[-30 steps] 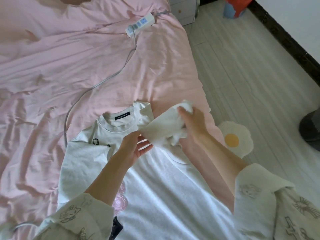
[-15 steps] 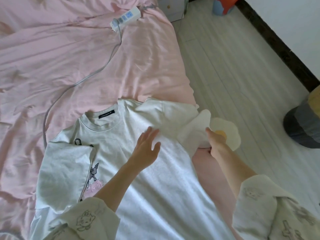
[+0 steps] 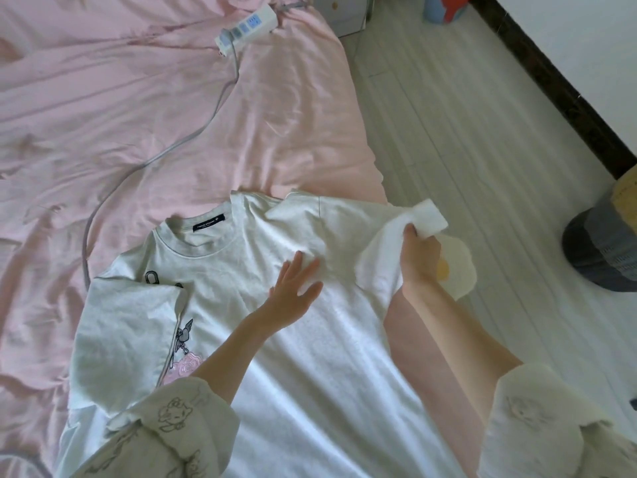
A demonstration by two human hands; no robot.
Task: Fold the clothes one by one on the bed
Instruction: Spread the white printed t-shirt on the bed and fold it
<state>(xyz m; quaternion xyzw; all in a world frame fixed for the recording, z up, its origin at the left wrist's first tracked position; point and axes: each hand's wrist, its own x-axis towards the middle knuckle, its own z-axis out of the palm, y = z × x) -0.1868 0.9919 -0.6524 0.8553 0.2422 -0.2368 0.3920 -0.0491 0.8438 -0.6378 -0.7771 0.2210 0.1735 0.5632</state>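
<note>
You have one white T-shirt on the bed: your left hand presses it, fingers spread, while your right hand pinches its one outstretched sleeve.

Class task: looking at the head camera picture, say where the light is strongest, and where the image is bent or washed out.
Head view: daylight is strongest on the floor; the lower part of the white T-shirt is washed out, its weave lost; the dark skirting board slants steeply in the wide-angle view.
</note>
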